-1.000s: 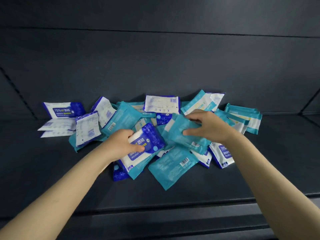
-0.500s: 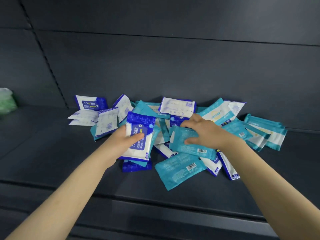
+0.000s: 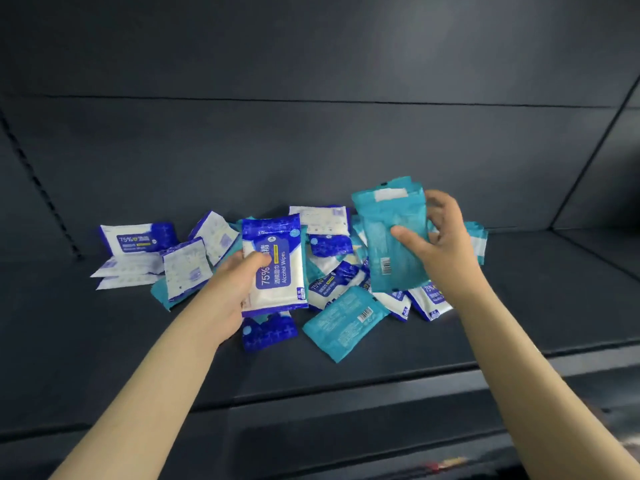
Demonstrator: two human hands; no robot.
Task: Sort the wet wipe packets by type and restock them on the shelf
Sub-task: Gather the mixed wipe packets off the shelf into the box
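While hands [image 3: 235, 289] [image 3: 446, 247] hold packets [image 3: 277, 271] [image 3: 391, 237], pile [image 3: 346, 320] beneath

A blue-and-white alcohol wipes packet [image 3: 275, 268] stood upright with its printed front showing, gripped by the left hand [image 3: 235, 289] at the pile's 9 o'clock side. A teal packet [image 3: 391, 237], barcode side showing, was held upright at 2 o'clock by the right hand [image 3: 443, 244]. The other packets lay jumbled on the dark shelf [image 3: 104, 341]: a second teal packet [image 3: 346, 322] flat at 6 o'clock, and a few blue-and-white packets [image 3: 138, 251] overlapping far out at 9 o'clock.
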